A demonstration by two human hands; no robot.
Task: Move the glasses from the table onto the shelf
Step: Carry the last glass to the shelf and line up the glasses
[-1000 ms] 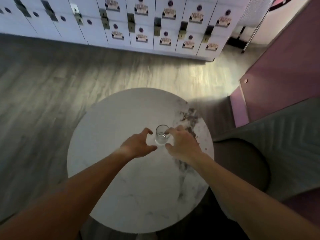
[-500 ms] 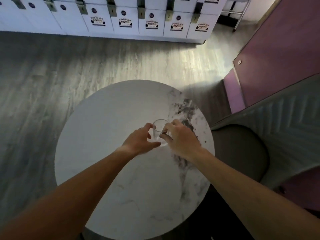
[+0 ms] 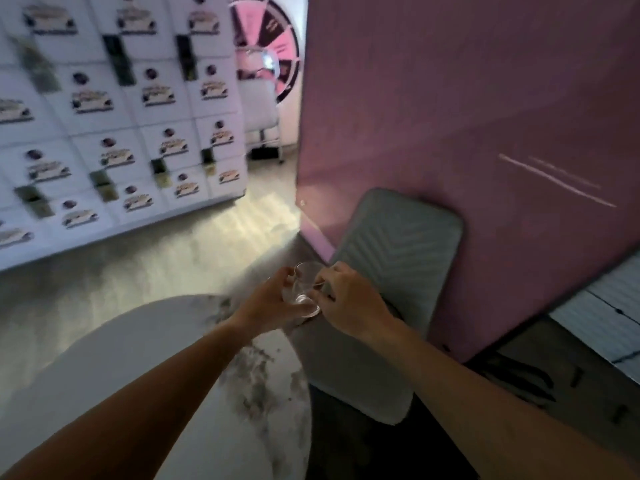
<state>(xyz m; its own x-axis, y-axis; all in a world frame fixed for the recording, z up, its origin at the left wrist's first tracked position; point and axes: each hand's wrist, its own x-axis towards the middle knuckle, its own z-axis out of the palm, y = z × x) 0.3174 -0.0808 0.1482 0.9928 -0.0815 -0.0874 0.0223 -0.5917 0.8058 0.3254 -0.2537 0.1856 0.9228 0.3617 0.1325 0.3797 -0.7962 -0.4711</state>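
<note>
You've got the glass (image 3: 304, 289) off the table (image 3: 138, 368) and in the air past its right edge, in front of the grey chair (image 3: 398, 258), both hands on it: left hand (image 3: 268, 306) with fingers curled round the left wall and thumb reaching under near the base, right hand (image 3: 349, 299) pinching the right side up near the rim. Glass is roughly upright, slightly tilted, and looks empty (frame is motion-blurred, so I can't rule out a film of liquid). Handling, as I judge it: small clear tumbler, light, rigid, won't give under pressure, smooth walls so it's slippery if your fingers are damp, and it will break if it drops on the hard floor (image 3: 207, 251). Thick base carries most of the weight, so the left hand's low wrap is the load-bearing hold; the rim pinch only steadies. Keep the wrap round the lower wall and don't squeeze the rim, which is likely the weakest part. One hand round the mid-body would be enough for something this light. No shelf clearly in view; pink wall (image 3: 450, 116) straight ahead, lockers (image 3: 121, 116) off to the left, so watch the swing near the chair back and set it down base first
</note>
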